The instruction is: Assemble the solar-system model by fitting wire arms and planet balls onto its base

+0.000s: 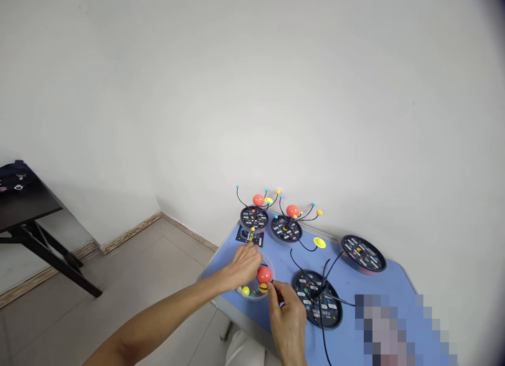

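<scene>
My left hand reaches over a clear plastic bowl, its fingers curled down at the far rim. What its fingertips hold, if anything, is hidden. Inside the bowl lie a red ball, a yellow ball, an orange ball with a dark band and small coloured beads. At the bowl's right side, my right hand has thumb and fingers pinched around a small dark piece too hidden to name. Just right of that hand, a round black base bears several bent black rods.
Two solar-system models with red centre balls stand at the back of the blue table. Another round base without rods is at back right. A pixelated patch covers the right front. A black table stands far left.
</scene>
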`<move>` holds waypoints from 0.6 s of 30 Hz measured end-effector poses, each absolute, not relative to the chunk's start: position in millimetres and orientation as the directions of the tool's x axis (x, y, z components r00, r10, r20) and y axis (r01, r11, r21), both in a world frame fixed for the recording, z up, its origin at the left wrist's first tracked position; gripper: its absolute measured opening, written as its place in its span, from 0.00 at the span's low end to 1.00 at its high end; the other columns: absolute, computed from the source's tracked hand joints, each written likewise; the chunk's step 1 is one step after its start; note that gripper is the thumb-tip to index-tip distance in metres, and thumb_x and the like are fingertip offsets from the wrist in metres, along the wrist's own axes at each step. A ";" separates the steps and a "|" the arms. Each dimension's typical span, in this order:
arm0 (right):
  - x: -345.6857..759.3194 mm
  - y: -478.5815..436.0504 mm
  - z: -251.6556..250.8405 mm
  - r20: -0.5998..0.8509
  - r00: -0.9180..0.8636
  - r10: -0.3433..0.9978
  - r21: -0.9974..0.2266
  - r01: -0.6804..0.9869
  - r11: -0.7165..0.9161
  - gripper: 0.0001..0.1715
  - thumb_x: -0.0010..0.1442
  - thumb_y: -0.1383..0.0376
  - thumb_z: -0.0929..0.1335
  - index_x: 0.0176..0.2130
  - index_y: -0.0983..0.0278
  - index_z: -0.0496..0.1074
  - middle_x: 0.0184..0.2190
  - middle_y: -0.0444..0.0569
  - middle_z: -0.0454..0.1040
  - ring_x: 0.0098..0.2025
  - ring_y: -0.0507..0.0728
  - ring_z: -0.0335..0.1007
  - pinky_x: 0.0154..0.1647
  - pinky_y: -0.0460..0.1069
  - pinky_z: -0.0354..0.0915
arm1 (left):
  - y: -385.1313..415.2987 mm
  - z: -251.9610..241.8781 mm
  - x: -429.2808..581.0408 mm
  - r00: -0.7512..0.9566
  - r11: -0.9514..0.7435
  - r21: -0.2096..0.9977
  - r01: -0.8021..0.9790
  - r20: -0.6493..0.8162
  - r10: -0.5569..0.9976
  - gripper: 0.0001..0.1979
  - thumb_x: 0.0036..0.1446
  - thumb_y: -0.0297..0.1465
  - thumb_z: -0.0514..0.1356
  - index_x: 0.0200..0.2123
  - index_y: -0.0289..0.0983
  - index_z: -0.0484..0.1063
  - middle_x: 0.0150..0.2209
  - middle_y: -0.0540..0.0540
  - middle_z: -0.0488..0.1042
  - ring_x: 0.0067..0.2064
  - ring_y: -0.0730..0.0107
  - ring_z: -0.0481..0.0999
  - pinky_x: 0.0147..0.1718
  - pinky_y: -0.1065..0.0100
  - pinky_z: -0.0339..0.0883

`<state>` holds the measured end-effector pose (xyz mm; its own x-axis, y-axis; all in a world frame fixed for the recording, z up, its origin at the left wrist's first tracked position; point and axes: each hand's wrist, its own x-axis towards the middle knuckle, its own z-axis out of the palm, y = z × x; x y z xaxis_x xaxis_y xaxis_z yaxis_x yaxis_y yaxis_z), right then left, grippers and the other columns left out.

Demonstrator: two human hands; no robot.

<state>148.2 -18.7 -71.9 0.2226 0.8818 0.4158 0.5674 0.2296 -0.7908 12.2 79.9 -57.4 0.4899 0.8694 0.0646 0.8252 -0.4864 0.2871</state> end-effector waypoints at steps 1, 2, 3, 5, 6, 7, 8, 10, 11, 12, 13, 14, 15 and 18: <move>146.9 -18.1 -72.8 0.441 0.206 0.873 -0.752 0.617 0.234 0.34 0.67 0.45 0.57 0.31 0.64 0.78 0.24 0.50 0.76 0.23 0.56 0.70 0.25 0.48 0.60 | 79.1 -58.8 14.5 0.500 -0.495 0.260 0.829 0.053 0.865 0.11 0.54 0.17 0.55 0.31 0.33 0.76 0.41 0.35 0.76 0.50 0.50 0.72 0.44 0.59 0.63; 145.4 -17.2 -73.8 0.465 0.189 0.865 -0.711 0.661 0.238 0.36 0.68 0.45 0.55 0.31 0.64 0.79 0.24 0.50 0.75 0.22 0.55 0.70 0.25 0.48 0.59 | 78.5 -59.3 16.5 0.507 -0.501 0.237 0.832 0.040 0.861 0.12 0.54 0.17 0.54 0.33 0.33 0.76 0.42 0.34 0.76 0.51 0.50 0.72 0.45 0.59 0.63; 143.9 -16.1 -74.9 0.489 0.173 0.855 -0.670 0.702 0.241 0.37 0.69 0.46 0.54 0.31 0.64 0.79 0.23 0.50 0.75 0.21 0.55 0.70 0.23 0.48 0.58 | 78.5 -59.0 18.1 0.512 -0.505 0.218 0.835 0.029 0.859 0.12 0.55 0.16 0.54 0.34 0.32 0.76 0.42 0.34 0.76 0.51 0.50 0.71 0.46 0.58 0.63; 141.0 -13.5 -77.7 0.520 0.136 0.843 -0.586 0.776 0.236 0.37 0.71 0.50 0.53 0.31 0.64 0.80 0.23 0.49 0.74 0.19 0.54 0.69 0.21 0.48 0.55 | 80.7 -57.2 21.0 0.516 -0.508 0.194 0.839 0.009 0.856 0.12 0.55 0.16 0.54 0.36 0.31 0.76 0.43 0.33 0.76 0.51 0.50 0.72 0.47 0.57 0.63; 139.7 -12.1 -79.1 0.524 0.116 0.844 -0.546 0.806 0.228 0.35 0.71 0.53 0.54 0.31 0.64 0.80 0.23 0.49 0.74 0.19 0.54 0.70 0.21 0.48 0.54 | 82.8 -56.1 22.3 0.517 -0.508 0.189 0.840 0.000 0.856 0.13 0.54 0.16 0.54 0.36 0.31 0.76 0.42 0.33 0.77 0.51 0.51 0.72 0.47 0.57 0.63; 138.5 -10.7 -80.3 0.520 0.095 0.849 -0.510 0.832 0.219 0.31 0.71 0.57 0.56 0.31 0.63 0.81 0.23 0.49 0.74 0.20 0.54 0.70 0.21 0.48 0.53 | 85.3 -54.9 23.7 0.518 -0.507 0.189 0.841 -0.008 0.856 0.13 0.53 0.15 0.54 0.36 0.31 0.76 0.41 0.33 0.77 0.50 0.51 0.73 0.46 0.58 0.64; 137.4 -9.5 -81.1 0.506 0.074 0.859 -0.480 0.852 0.209 0.26 0.69 0.60 0.59 0.32 0.63 0.81 0.24 0.49 0.75 0.20 0.53 0.71 0.21 0.47 0.53 | 87.8 -53.8 24.9 0.518 -0.506 0.193 0.841 -0.013 0.856 0.13 0.52 0.15 0.55 0.35 0.30 0.76 0.41 0.33 0.78 0.49 0.51 0.74 0.46 0.58 0.64; 135.3 -7.6 -81.3 0.470 0.041 0.882 -0.433 0.881 0.190 0.16 0.65 0.66 0.65 0.33 0.62 0.81 0.25 0.48 0.76 0.22 0.53 0.72 0.22 0.47 0.53 | 92.1 -51.1 26.5 0.513 -0.498 0.214 0.841 -0.017 0.859 0.12 0.49 0.14 0.56 0.33 0.31 0.76 0.39 0.33 0.78 0.47 0.52 0.75 0.44 0.60 0.64; 134.4 -6.8 -80.6 0.451 0.028 0.892 -0.413 0.892 0.181 0.13 0.63 0.68 0.67 0.33 0.62 0.81 0.25 0.48 0.76 0.22 0.53 0.73 0.22 0.46 0.53 | 93.4 -49.1 26.7 0.505 -0.488 0.230 0.842 -0.016 0.863 0.11 0.47 0.15 0.57 0.31 0.31 0.76 0.37 0.33 0.79 0.46 0.52 0.76 0.43 0.61 0.65; 133.5 -6.1 -79.3 0.431 0.017 0.902 -0.394 0.903 0.172 0.11 0.62 0.69 0.68 0.33 0.61 0.81 0.26 0.47 0.76 0.22 0.53 0.73 0.22 0.46 0.52 | 94.2 -46.6 26.3 0.494 -0.475 0.250 0.844 -0.014 0.869 0.10 0.46 0.15 0.58 0.29 0.31 0.76 0.36 0.34 0.79 0.44 0.52 0.77 0.42 0.61 0.65; 132.7 -5.4 -77.7 0.412 0.006 0.911 -0.376 0.912 0.164 0.10 0.61 0.69 0.69 0.32 0.61 0.81 0.26 0.47 0.76 0.23 0.53 0.74 0.22 0.47 0.52 | 94.3 -43.5 25.2 0.480 -0.459 0.276 0.844 -0.010 0.877 0.09 0.45 0.16 0.58 0.27 0.32 0.76 0.34 0.35 0.79 0.42 0.52 0.77 0.40 0.62 0.65; 132.1 -4.7 -75.7 0.393 -0.004 0.920 -0.360 0.920 0.158 0.09 0.61 0.69 0.69 0.32 0.61 0.81 0.26 0.47 0.77 0.23 0.54 0.74 0.22 0.47 0.52 | 94.0 -39.8 23.5 0.464 -0.441 0.307 0.843 -0.002 0.886 0.08 0.44 0.17 0.59 0.25 0.33 0.76 0.32 0.36 0.79 0.41 0.52 0.77 0.38 0.63 0.65; 131.6 -4.1 -73.8 0.373 -0.013 0.928 -0.347 0.926 0.152 0.08 0.60 0.69 0.70 0.31 0.61 0.80 0.26 0.48 0.77 0.24 0.54 0.75 0.22 0.47 0.53 | 93.5 -35.7 21.1 0.446 -0.422 0.344 0.838 0.012 0.895 0.08 0.44 0.18 0.59 0.24 0.33 0.75 0.31 0.38 0.79 0.40 0.54 0.77 0.38 0.63 0.65; 132.0 -2.2 -69.2 0.328 -0.027 0.944 -0.335 0.931 0.144 0.05 0.58 0.69 0.71 0.32 0.62 0.80 0.27 0.48 0.77 0.25 0.56 0.76 0.23 0.47 0.54 | 91.5 -22.6 10.9 0.375 -0.362 0.491 0.792 0.078 0.924 0.07 0.45 0.21 0.58 0.25 0.36 0.76 0.32 0.44 0.78 0.39 0.60 0.76 0.37 0.66 0.63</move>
